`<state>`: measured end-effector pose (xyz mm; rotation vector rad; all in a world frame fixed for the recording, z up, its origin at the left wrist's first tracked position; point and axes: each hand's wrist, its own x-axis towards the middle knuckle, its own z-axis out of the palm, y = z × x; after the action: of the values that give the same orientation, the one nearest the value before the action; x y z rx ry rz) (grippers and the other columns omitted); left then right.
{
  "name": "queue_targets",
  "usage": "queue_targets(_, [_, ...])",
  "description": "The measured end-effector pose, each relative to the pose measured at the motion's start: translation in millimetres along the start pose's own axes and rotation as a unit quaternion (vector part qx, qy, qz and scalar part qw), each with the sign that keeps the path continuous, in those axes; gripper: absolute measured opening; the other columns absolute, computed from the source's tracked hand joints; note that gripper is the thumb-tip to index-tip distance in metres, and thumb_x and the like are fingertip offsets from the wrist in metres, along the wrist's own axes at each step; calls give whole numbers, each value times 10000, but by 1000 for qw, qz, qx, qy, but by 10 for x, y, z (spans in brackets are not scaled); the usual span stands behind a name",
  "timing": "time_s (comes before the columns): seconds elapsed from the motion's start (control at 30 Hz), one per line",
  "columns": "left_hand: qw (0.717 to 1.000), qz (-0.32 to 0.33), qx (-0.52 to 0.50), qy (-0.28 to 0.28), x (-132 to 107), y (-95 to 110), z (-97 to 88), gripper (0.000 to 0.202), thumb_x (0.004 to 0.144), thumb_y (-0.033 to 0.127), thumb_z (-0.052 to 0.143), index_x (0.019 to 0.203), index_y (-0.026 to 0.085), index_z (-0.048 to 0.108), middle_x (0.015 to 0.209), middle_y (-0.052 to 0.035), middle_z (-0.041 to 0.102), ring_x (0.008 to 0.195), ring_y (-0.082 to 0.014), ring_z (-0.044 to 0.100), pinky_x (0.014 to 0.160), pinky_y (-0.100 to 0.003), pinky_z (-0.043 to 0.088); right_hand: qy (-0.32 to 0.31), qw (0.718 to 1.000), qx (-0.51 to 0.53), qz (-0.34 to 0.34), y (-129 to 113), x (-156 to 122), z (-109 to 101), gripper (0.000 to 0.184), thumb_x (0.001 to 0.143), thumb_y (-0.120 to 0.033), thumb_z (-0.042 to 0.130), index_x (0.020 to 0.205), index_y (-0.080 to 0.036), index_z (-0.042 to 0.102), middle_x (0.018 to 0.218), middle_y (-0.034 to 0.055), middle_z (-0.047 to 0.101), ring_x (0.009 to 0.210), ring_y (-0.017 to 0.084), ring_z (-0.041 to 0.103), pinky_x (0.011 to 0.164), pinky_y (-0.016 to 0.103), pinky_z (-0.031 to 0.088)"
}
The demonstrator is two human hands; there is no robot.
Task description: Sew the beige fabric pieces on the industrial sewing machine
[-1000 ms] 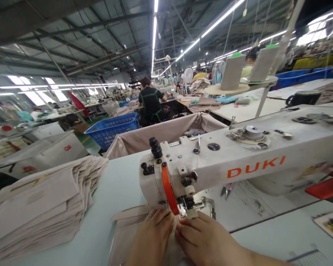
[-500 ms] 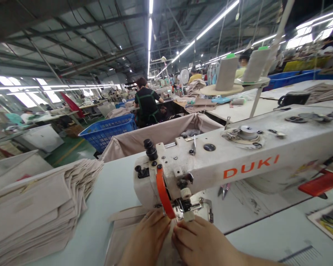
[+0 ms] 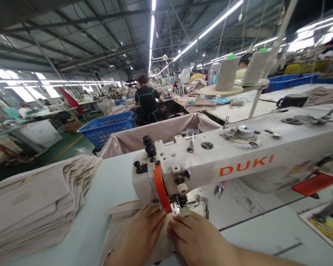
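A white DUKI sewing machine (image 3: 238, 159) stands on the pale table (image 3: 113, 184). A beige fabric piece (image 3: 119, 221) lies under its needle head (image 3: 180, 205). My left hand (image 3: 138, 236) rests flat on the fabric just left of the needle, fingers stretched forward. My right hand (image 3: 197, 238) presses on the fabric to the right of the needle, fingertips close to the presser foot. Both hands touch at the fingertips in front of the orange guard (image 3: 161, 190).
A tall stack of beige fabric pieces (image 3: 36, 207) lies at the left. A fabric-lined bin (image 3: 155, 133) and a blue basket (image 3: 108, 127) stand behind the table. Two thread cones (image 3: 227, 72) rise at the back. Small snips (image 3: 219, 187) lie under the machine arm. A person in black sits ahead.
The view has drifted slightly, so the machine and hands sit a little further left. My hands stay on the fabric at the needle, barely moved.
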<state>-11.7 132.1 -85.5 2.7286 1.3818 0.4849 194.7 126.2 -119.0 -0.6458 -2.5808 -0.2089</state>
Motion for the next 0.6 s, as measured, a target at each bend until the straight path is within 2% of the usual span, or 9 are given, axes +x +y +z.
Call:
queue_targets(0.17, [1000,6,-14,-9,-33,27,-35,371,894,78,548,1192,256,678,1191,-32,741,1079,-200,710,976,-377,577,38,999,-4,-6,-45,-11,103,99,908,-235,694,935,-140,687,995,52,726,844,217,622,668,334,476])
queue_targets(0.23, [1000,14,-8,-21,-57,36,-81,372,901,104,565,1232,250,653,1224,-36,728,1108,-195,699,988,-364,568,25,1000,14,3,-14,-9,49,132,914,-233,685,1004,-136,685,1035,52,725,889,216,632,718,342,485])
queue_targets(0.3, [998,52,3,-24,-100,34,-122,404,894,256,645,1294,209,609,1269,-75,706,1147,-227,682,985,-366,568,-17,997,70,0,73,-11,-142,165,924,-236,669,1073,-166,673,1087,32,721,960,208,637,819,350,480])
queue_targets(0.37, [993,117,27,-13,-166,26,-130,571,849,418,704,1336,153,566,1315,-126,675,1192,-272,656,979,-371,569,-74,985,156,0,200,-31,-443,211,904,-206,665,1114,-228,658,1112,-9,716,1037,195,627,939,356,440])
queue_targets(0.4, [988,147,41,-5,-207,23,-117,600,839,433,710,1337,136,558,1328,-137,664,1210,-279,644,985,-362,564,-98,976,195,21,267,-49,-602,275,864,-157,667,1124,-246,650,1113,-22,711,1070,190,617,978,357,417])
queue_targets(0.43, [984,171,53,6,-248,25,-95,550,850,379,692,1323,131,562,1328,-133,665,1220,-270,637,997,-344,554,-121,967,219,53,330,-70,-743,362,814,-95,657,1139,-252,642,1149,-15,696,1107,190,599,995,352,405])
queue_targets(0.5, [980,188,64,33,-318,47,-34,419,852,156,582,1271,140,584,1297,-94,689,1215,-219,641,1028,-295,525,-144,958,224,103,432,-106,-905,492,739,15,600,1132,-277,642,1155,-7,670,1113,199,579,990,357,405])
queue_targets(0.53, [979,184,64,51,-341,67,-3,439,812,68,520,1236,144,597,1266,-77,707,1197,-197,651,1035,-278,518,-150,957,218,120,467,-115,-909,493,730,32,593,1113,-275,645,1145,6,660,1105,207,574,975,360,415])
queue_targets(0.6, [983,158,56,79,-353,121,41,501,724,12,461,1180,149,616,1203,-65,732,1139,-192,678,1013,-278,537,-133,961,178,165,507,-109,-777,385,749,0,642,1050,-240,639,1090,30,650,1047,225,585,909,358,454])
